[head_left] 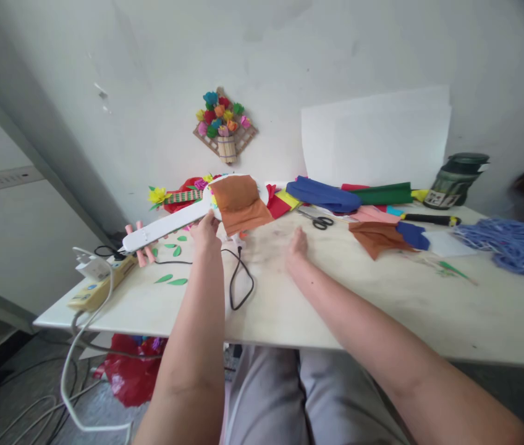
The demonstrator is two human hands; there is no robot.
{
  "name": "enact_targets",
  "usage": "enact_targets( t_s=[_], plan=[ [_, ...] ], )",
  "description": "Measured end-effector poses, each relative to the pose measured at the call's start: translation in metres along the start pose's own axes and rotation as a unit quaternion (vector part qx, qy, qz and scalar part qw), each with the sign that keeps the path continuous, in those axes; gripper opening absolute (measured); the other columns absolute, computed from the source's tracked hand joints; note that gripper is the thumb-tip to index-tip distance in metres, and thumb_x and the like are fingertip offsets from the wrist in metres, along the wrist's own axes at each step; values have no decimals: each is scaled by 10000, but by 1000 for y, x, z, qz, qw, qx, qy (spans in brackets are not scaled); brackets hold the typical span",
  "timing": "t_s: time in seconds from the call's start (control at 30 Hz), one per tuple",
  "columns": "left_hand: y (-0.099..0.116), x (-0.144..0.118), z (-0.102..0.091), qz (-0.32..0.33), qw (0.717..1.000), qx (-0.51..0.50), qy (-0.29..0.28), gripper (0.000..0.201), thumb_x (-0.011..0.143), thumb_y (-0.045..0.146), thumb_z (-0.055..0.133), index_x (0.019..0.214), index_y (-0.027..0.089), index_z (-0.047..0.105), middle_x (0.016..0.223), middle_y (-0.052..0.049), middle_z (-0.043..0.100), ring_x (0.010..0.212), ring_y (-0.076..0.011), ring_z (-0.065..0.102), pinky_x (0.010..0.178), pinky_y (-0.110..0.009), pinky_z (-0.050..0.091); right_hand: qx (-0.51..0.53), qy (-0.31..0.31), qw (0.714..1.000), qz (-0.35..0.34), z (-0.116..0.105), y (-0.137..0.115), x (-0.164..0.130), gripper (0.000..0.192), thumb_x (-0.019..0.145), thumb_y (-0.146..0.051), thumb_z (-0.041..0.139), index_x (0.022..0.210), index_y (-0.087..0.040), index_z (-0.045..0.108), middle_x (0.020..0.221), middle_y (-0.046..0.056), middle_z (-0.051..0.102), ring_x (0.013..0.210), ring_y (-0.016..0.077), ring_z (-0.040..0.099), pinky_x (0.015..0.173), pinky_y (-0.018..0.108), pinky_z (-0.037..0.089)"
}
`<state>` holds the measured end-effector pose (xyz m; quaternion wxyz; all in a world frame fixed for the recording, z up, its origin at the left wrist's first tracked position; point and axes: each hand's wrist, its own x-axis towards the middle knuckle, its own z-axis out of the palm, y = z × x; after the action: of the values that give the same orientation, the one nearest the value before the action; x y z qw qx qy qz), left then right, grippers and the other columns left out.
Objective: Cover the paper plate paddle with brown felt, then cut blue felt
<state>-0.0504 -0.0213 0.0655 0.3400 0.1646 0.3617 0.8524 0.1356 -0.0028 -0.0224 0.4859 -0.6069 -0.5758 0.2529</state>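
My left hand grips a white guitar-shaped piece where its long neck meets the rounded body, tilting it above the table. Pink rolled pegs stick out at the neck's far left end. A brown-orange crepe paper piece lies over the body and hides most of it. To the right, my right hand rests edge-on at the tabletop with nothing visible in it; its fingers point forward and are partly hidden. Black-handled scissors lie just beyond that hand.
Green paper leaves and a looped black cable lie at left, near a power strip. Folded blue crepe paper, a green roll, a dark bottle and blue stringy material sit at right.
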Motion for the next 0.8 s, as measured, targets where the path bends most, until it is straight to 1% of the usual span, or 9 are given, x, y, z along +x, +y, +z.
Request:
enact_targets(
  t_s=[0.1, 0.17, 0.27, 0.3, 0.37, 0.47, 0.57, 0.7, 0.8],
  plan=[
    [-13, -15, 10, -26, 1000, -4, -17, 123, 701, 22, 596, 754, 133, 595, 636, -1, 611, 594, -93, 608, 581, -186, 493, -22, 68, 995, 71, -32, 9, 4, 570, 918, -294, 42, 1374, -69, 302, 1432, 187, 342, 1335, 202, 328, 1042, 373, 330],
    [-24, -22, 16, -50, 998, -14, -23, 119, 706, 23, 593, 745, 135, 582, 599, 20, 583, 535, -72, 574, 561, -180, 476, -44, 58, 995, 63, -40, 6, 1, 544, 920, -270, 123, 1376, -33, 302, 1484, 180, 254, 1373, 194, 244, 1086, 356, 251],
    [-42, -32, 24, -84, 996, -21, -33, 112, 714, 47, 609, 747, 144, 561, 577, 47, 550, 459, -42, 513, 517, -163, 439, -81, -41, 996, -17, -31, -5, -17, 467, 897, -257, 317, 1318, -109, 453, 1462, 101, 343, 1350, 162, 298, 1102, 296, 207],
    [-47, -34, 27, -91, 995, -22, -33, 110, 716, 60, 617, 757, 146, 561, 582, 49, 550, 454, -39, 508, 514, -161, 435, -161, -133, 975, -82, -25, -9, -26, 486, 903, -267, 321, 1342, -90, 431, 1487, 124, 281, 1376, 191, 240, 1115, 341, 171],
    [-57, -40, 31, -105, 994, -31, -27, 115, 717, 79, 626, 789, 150, 571, 604, 43, 567, 479, -42, 531, 536, -161, 446, -190, -200, 953, -124, -13, -15, -41, 515, 893, -328, 384, 1345, -89, 445, 1481, 134, 286, 1386, 225, 206, 1123, 370, 130],
    [-66, -47, 35, -117, 992, -49, -26, 144, 717, 76, 623, 832, 156, 588, 642, 26, 599, 549, -58, 579, 585, -171, 473, -297, -291, 881, -226, -9, -13, -50, 557, 922, -382, 302, 1399, -103, 376, 1485, 127, 277, 1396, 249, 163, 1124, 444, 40],
    [-72, -50, 35, -115, 992, -47, -31, 159, 708, 60, 632, 826, 159, 589, 671, 22, 611, 569, -60, 587, 594, -173, 482, -350, -268, 869, -225, -30, 1, -36, 517, 936, -352, 273, 1410, -168, 367, 1490, 85, 280, 1393, 239, 178, 1116, 474, -8],
    [-77, -51, 35, -116, 991, -55, -26, 148, 730, 50, 614, 824, 160, 584, 692, 22, 617, 571, -58, 587, 592, -174, 487, -393, -160, 899, -106, -66, 20, -10, 540, 928, -338, 322, 1384, -54, 382, 1480, 168, 273, 1393, 295, 142, 1095, 510, -71],
    [-80, -52, 36, -107, 991, -78, -34, 166, 733, 24, 601, 829, 159, 591, 711, 17, 633, 576, -58, 591, 583, -170, 486, -378, -112, 909, -137, -63, 17, -3, 549, 913, -322, 376, 1367, -14, 390, 1476, 213, 255, 1395, 310, 123, 1095, 491, -81]
  ],
)
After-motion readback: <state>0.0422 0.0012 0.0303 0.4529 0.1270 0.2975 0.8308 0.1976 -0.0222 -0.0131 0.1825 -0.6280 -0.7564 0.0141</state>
